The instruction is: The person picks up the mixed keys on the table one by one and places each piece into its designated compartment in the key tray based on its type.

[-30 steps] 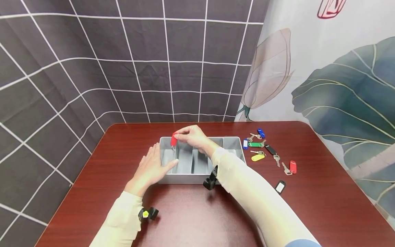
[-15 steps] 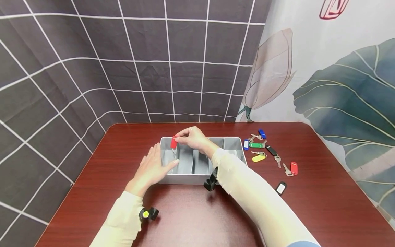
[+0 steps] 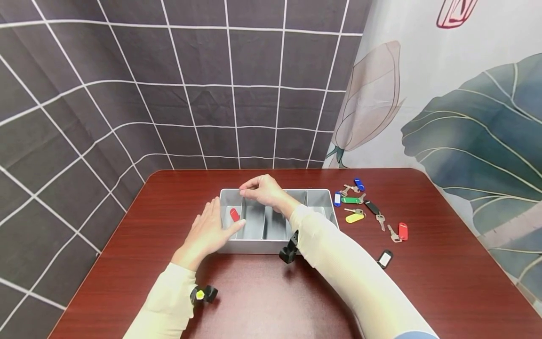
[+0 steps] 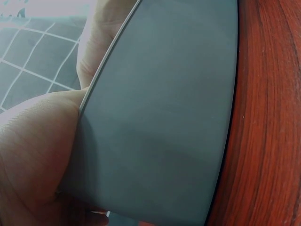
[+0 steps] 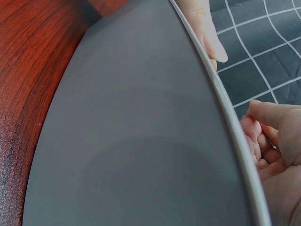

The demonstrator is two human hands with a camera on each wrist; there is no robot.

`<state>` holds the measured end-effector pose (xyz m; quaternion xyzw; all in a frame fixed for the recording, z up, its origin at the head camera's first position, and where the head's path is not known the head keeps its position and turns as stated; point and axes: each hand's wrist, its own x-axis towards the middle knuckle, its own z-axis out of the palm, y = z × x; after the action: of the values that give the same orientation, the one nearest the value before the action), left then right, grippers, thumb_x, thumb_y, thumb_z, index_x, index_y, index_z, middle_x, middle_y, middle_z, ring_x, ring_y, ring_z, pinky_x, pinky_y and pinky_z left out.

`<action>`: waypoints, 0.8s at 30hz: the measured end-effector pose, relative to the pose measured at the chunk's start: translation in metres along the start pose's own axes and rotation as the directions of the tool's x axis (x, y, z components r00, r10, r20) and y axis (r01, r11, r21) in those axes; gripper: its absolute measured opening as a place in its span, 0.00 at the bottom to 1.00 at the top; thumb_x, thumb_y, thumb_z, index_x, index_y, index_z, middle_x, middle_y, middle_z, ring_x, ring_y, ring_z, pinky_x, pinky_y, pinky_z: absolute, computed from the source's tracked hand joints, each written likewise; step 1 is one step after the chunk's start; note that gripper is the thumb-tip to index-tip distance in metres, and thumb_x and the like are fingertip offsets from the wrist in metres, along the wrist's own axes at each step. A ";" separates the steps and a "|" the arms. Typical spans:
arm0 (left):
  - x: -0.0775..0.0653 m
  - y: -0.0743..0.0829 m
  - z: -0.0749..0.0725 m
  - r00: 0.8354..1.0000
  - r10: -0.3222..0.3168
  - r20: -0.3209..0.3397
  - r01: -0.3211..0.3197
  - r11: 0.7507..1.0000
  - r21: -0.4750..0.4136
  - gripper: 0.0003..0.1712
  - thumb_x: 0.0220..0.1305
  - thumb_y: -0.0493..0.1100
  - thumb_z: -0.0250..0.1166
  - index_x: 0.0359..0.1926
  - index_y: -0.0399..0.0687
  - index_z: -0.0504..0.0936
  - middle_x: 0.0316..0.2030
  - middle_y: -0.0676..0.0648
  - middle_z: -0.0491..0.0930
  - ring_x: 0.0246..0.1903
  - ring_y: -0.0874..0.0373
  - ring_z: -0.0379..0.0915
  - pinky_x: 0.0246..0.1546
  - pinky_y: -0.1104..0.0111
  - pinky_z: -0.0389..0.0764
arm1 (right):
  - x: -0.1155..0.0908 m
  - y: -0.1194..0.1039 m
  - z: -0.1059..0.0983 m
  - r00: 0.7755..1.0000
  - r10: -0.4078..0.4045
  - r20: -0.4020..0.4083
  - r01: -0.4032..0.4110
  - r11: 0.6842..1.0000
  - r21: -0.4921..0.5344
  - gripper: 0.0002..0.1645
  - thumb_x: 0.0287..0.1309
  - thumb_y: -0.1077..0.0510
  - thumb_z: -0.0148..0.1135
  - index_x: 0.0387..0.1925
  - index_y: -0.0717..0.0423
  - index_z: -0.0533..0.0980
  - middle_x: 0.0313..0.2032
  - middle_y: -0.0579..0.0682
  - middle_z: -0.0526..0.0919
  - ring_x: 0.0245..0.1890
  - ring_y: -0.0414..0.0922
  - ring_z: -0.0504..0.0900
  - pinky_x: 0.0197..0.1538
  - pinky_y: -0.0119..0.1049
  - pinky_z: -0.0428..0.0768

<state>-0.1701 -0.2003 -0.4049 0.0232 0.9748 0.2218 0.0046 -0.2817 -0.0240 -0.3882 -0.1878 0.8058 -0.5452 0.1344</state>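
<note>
Wooden table (image 3: 258,296), lower frame: left hand (image 3: 205,230), fingers straight, touches tray (image 3: 254,247); empty right hand (image 3: 266,190), fingertips together; pushing the tray could jostle the red tag (image 3: 235,215).

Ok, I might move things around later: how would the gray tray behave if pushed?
The gray tray looks stiff, given its straight walls; being low and broad, it probably won't tip; it may slide, since the table looks glossy.
</note>
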 end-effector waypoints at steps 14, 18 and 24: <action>-0.001 0.000 -0.001 1.000 -0.009 0.017 0.009 1.000 -0.024 0.66 0.54 0.79 0.52 0.74 0.35 0.40 0.73 0.34 0.46 0.72 0.37 0.41 0.66 0.40 0.48 | -0.005 -0.009 -0.004 1.000 0.008 -0.002 -0.008 0.998 0.058 0.13 0.56 0.59 0.68 0.43 0.60 0.84 0.37 0.50 0.87 0.40 0.52 0.85 0.48 0.48 0.80; 0.000 -0.002 -0.001 1.000 0.000 0.010 0.000 1.000 -0.016 0.66 0.54 0.79 0.51 0.74 0.35 0.42 0.73 0.34 0.47 0.72 0.37 0.42 0.66 0.40 0.49 | -0.006 -0.015 -0.006 1.000 0.021 -0.013 -0.019 0.992 0.128 0.12 0.57 0.59 0.68 0.43 0.59 0.84 0.40 0.54 0.86 0.44 0.56 0.83 0.49 0.48 0.80; 0.000 -0.003 0.000 1.000 0.009 0.005 -0.009 1.000 -0.021 0.67 0.53 0.80 0.51 0.74 0.34 0.43 0.73 0.33 0.47 0.71 0.37 0.42 0.66 0.39 0.49 | -0.014 -0.029 -0.014 1.000 0.009 -0.011 -0.006 0.975 0.224 0.15 0.57 0.59 0.67 0.45 0.61 0.83 0.42 0.55 0.86 0.47 0.58 0.82 0.48 0.40 0.81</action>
<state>-0.1701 -0.2027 -0.4063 0.0283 0.9722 0.2321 0.0065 -0.2706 -0.0153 -0.3558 -0.1652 0.7407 -0.6332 0.1520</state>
